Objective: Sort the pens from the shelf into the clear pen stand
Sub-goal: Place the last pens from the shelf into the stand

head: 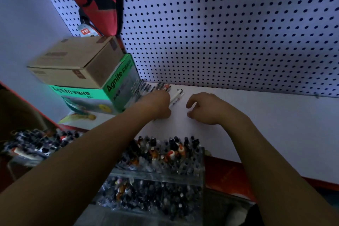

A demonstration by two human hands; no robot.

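A pegboard wall (229, 29) rises behind a white shelf (266, 124), in dim light. At the left of the shelf a cardboard box (77, 60) sits on a green box (117, 82). At the near edge stands the clear pen stand (159, 169), its tiers already crowded with upright pens. The loose pens (154, 87) lie in a row at the back of the shelf, against the wall and just beside the green box.

The left hand (159, 104) reaches over that row, fingers curled down on a white pen (176, 96); whether it is truly pinched I cannot tell. The right hand (205, 108) rests on the shelf nearby, loosely curled and holding nothing.

The step looks like picking up. It would go best by taking pens near mid-barrel, then carrying them to a free slot in the stand.
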